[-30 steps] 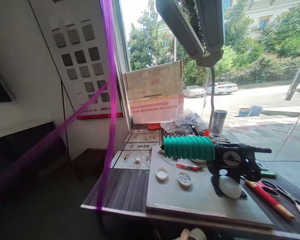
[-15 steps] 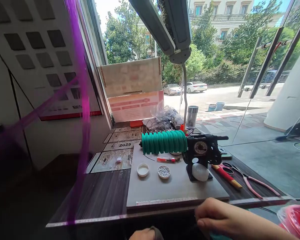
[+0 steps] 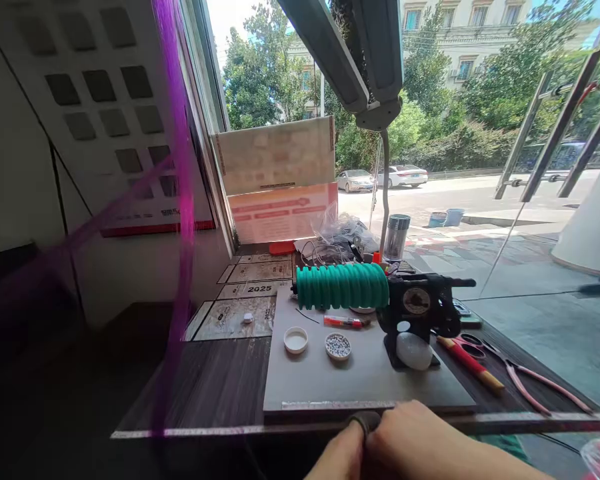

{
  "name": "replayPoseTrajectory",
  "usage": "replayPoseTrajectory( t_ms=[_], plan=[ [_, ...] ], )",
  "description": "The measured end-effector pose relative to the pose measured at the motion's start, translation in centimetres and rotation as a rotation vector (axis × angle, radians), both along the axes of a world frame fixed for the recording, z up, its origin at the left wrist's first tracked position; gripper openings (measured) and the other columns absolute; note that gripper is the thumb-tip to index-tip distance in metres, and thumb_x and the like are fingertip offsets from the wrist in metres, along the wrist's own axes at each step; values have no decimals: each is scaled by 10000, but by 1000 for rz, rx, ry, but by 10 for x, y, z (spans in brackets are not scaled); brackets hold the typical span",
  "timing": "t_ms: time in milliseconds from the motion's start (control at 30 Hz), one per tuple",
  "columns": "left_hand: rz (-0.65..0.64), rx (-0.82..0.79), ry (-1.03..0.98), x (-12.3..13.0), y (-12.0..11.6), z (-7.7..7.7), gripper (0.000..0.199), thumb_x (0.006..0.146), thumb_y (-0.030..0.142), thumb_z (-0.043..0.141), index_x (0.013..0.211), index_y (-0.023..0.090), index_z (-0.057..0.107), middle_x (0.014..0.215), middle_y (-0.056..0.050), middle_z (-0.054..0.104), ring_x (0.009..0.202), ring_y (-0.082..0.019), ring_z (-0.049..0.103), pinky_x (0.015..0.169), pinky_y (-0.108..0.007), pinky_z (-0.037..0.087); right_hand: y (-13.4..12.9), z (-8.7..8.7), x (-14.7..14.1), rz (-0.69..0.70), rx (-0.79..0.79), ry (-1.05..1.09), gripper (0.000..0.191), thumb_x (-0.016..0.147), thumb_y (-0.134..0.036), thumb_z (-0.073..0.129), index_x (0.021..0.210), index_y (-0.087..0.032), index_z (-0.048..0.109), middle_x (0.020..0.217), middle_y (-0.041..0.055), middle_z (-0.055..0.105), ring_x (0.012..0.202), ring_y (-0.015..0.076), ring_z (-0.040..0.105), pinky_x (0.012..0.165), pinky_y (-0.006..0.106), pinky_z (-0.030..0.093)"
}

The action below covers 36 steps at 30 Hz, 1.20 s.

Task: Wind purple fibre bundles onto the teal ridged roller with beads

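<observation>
At the bottom edge of the view my left hand (image 3: 341, 448) and my right hand (image 3: 414, 430) meet in front of the table's front edge. A dark band or loop (image 3: 365, 420) shows on my left hand, pressed near the right one. Fingers of both are mostly hidden, so what they hold cannot be made out. Beyond them, a green ribbed roller (image 3: 343, 285) is mounted on a black device (image 3: 415, 303) standing on a grey board (image 3: 325, 387). On that board sit a white empty dish (image 3: 295, 341) and a dish of small beads (image 3: 338, 347).
Right of the board lie a red-and-wood tool (image 3: 473, 365), scissors (image 3: 470, 343) and pink-handled pliers (image 3: 540, 387). An orange cutter (image 3: 345, 321) rests behind the dishes. A lamp (image 3: 375, 110) hangs overhead. At the back are plastic bags (image 3: 343, 233) and a clear jar (image 3: 397, 237).
My left hand has risen and moved right, and now meets my right hand. The whole view has shifted, with the table scene further right in the picture.
</observation>
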State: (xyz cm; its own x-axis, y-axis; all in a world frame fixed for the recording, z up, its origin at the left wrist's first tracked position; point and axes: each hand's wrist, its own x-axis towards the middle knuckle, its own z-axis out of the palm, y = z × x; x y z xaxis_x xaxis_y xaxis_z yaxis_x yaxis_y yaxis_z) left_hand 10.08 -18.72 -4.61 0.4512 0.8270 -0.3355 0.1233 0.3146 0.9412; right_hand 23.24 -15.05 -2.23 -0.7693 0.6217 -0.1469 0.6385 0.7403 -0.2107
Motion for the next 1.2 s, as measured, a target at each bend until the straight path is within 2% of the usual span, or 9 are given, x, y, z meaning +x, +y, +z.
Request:
replayPoseTrajectory(
  t_ms=[133,267,433,567,667,833,967,1100,1200],
  plan=[
    [113,30,90,5,5,-4,403,512,92,504,896,168,597,782,8,522,821,-153,457,793,-272,354,2,19,7,-84,-175,29,161,672,-142,532,547,-167,630,483,4,557,391,70,285,395,214,178],
    [187,-139,-164,-5,5,-3,331,568,144,478,887,143,565,527,62,415,481,-49,329,496,-195,222,10,36,37,-273,-390,510,186,761,-330,513,665,-187,582,657,8,557,607,132,482,516,202,355],
    [283,-153,-520,-8,7,-15,413,529,169,538,940,124,533,466,75,414,415,-25,280,472,-215,136,15,11,50,-415,-558,948,315,766,-498,509,712,-189,521,674,-7,482,641,135,472,569,216,398],
    [322,-181,-648,-3,8,-26,513,437,128,538,949,156,517,490,74,439,381,-20,283,418,-206,105,5,-14,34,-394,-564,908,320,740,-494,533,776,-179,575,752,28,574,735,181,536,642,249,432],
    [381,-149,-694,-1,6,-27,579,410,84,519,983,162,504,515,69,463,439,-35,377,435,-179,193,-1,-21,22,-344,-549,863,313,750,-457,522,825,-161,592,748,39,603,715,182,545,627,253,427],
    [407,-30,-674,8,-2,-22,806,545,115,641,1262,250,297,858,12,577,730,-105,544,693,-206,362,-3,-16,6,-283,-589,937,273,740,-390,532,810,-139,614,788,61,621,740,192,564,658,268,428],
    [450,82,-574,13,-3,-25,918,594,221,680,1351,232,160,999,-46,545,989,-161,518,915,-245,323,-3,-19,4,-325,-606,971,233,707,-340,560,799,-131,605,785,60,607,735,191,571,648,264,438],
    [464,110,-466,8,-1,-24,897,625,146,616,1364,264,121,779,33,449,729,-70,498,727,-170,368,-2,-28,7,-402,-484,996,296,686,-353,590,888,-137,593,738,35,581,686,176,543,617,265,436],
    [448,128,-457,7,-1,-15,989,522,23,538,1363,287,89,824,28,437,693,-53,487,635,-138,361,-4,-29,3,-395,-515,1071,352,671,-401,624,921,-153,640,855,70,603,778,208,568,682,294,459]
  ],
)
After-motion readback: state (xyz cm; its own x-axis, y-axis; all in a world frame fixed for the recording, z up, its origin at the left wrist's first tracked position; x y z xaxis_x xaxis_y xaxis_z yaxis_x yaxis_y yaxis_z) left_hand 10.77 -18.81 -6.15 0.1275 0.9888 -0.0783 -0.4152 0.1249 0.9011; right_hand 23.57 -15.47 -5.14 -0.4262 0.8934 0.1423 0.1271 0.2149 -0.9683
